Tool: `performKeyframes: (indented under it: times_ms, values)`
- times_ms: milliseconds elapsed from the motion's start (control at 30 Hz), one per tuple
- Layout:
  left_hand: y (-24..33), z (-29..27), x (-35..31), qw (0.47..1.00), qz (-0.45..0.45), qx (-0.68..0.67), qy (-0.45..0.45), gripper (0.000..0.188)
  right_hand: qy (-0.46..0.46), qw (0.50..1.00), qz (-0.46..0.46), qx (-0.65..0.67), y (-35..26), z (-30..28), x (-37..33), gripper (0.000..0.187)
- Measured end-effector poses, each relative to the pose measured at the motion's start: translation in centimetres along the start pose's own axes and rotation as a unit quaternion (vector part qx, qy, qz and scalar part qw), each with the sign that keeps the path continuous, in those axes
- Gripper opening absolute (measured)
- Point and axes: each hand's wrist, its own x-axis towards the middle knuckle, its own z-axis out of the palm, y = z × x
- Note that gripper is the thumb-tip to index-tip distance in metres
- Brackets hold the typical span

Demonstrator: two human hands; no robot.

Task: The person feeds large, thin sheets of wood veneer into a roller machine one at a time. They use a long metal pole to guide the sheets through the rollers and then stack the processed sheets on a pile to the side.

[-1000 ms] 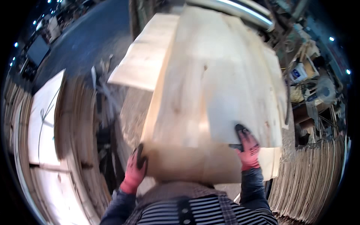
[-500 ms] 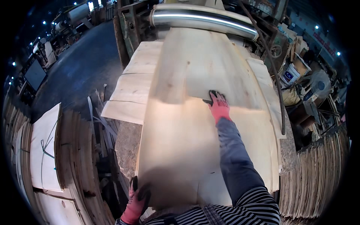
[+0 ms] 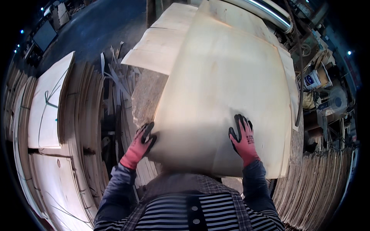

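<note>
A wide, pale wood veneer sheet lies on the pile in front of me, its surface slightly blurred. My right hand, in a pink glove with black fingertips, rests on the right part of the sheet with fingers spread. Beside the sheet's near left edge is my left hand, gloved the same way. Its thumb and fingers stand apart; whether they touch the edge I cannot tell. Beyond the sheet, at the upper right, runs a shiny metal roller.
Other veneer pieces stick out at the left over a worn board. Tied veneer bundles stand at far left, with scrap strips beside them. A veneer stack, a dark rod, a white bucket and a fan are at right.
My right hand has come back toward me from the far part of the veneer. My left hand has moved forward along the near left edge. The view has tilted down and turned.
</note>
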Motion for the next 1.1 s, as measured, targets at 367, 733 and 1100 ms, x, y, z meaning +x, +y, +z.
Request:
performKeyframes:
  times_ms: [367, 733, 1100]
  values:
    - [11.9, -2.8, 1.5, 0.950, 0.051, 0.303, -0.051, 0.055, -0.042, 0.999, -0.028, -0.020, -5.3, 1.0, -9.5, 0.078]
    - [19.4, -9.2, 1.2, 0.844, -0.135, -0.499, -0.139, 0.050, 0.088, 0.994, -0.040, -0.044, -5.0, -5.0, -13.3, 0.050]
    - [10.6, -2.2, 5.5, 0.986, 0.086, 0.135, 0.047, 0.066, 0.063, 0.992, -0.016, -0.109, 6.8, -0.9, 6.4, 0.060]
